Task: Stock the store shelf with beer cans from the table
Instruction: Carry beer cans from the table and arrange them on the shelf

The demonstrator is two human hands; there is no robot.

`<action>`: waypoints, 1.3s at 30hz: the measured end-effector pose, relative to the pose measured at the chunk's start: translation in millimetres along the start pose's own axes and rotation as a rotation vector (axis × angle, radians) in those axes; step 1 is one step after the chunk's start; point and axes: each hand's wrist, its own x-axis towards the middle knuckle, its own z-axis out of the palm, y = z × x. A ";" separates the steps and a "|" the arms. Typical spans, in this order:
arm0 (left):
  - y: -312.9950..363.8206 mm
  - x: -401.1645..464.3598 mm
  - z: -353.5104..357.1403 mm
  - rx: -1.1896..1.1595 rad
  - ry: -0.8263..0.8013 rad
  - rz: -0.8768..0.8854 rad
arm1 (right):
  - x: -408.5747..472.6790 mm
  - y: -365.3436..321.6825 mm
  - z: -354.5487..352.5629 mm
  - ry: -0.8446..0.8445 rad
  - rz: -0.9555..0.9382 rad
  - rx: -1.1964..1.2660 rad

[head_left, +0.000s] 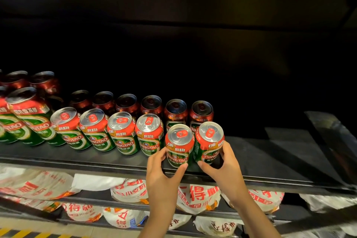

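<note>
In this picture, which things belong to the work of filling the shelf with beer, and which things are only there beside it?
Belong to the job:
- left hand, holding a beer can
- right hand, holding a second can
- rows of cans already standing
- shelf

Only lying about:
- white bags on the lower shelves
- striped floor tape

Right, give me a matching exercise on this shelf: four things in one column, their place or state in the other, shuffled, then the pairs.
1. left hand
2. right hand
3. white bags
4. tall cans

A. on the shelves below the cans
B. grips the can at the right end of the front row
C. far left of the shelf
D. grips the second can from the right end

Pairs: 1-D, 2-B, 3-A, 4-C
</note>
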 end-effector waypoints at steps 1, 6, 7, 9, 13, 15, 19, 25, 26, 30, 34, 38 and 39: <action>0.9 -0.5 1.2 -0.008 0.014 -0.006 | -0.1 0.5 -1.1 -0.004 -0.003 0.000; 5.0 -0.6 7.0 -0.065 0.067 -0.055 | -0.5 1.7 -2.6 -0.010 0.012 0.023; 5.8 -0.4 8.3 -0.071 0.082 -0.063 | -0.7 1.5 -2.3 -0.008 0.012 0.022; 6.6 -0.6 10.6 -0.068 0.109 -0.061 | -0.5 0.7 -1.8 -0.003 -0.006 0.001; 4.8 -2.1 12.7 -0.016 0.145 -0.007 | 0.9 1.5 0.6 0.013 -0.032 -0.052; 3.0 -2.8 12.6 0.008 0.146 0.015 | 1.1 1.9 2.2 0.025 -0.029 -0.059; 2.1 -3.7 12.0 0.012 0.135 0.031 | 0.4 1.1 4.2 0.047 -0.029 -0.063; 4.7 -6.0 13.5 0.001 0.150 0.006 | -3.8 2.4 2.0 0.020 -0.024 -0.013; 4.4 -6.2 14.0 0.000 0.155 0.006 | -4.1 3.8 0.6 0.009 -0.024 -0.011; 5.3 -7.3 15.5 -0.034 0.180 -0.024 | -4.1 5.2 -2.2 -0.002 -0.036 -0.022; 4.6 -7.0 15.6 -0.069 0.196 -0.031 | -3.7 4.2 -0.4 0.020 -0.046 -0.038; 1.8 -5.3 16.0 -0.038 0.202 -0.009 | -3.8 5.6 2.3 0.027 -0.050 -0.058; 1.8 -4.8 16.2 -0.035 0.206 -0.007 | -3.4 5.7 3.3 0.031 -0.051 -0.061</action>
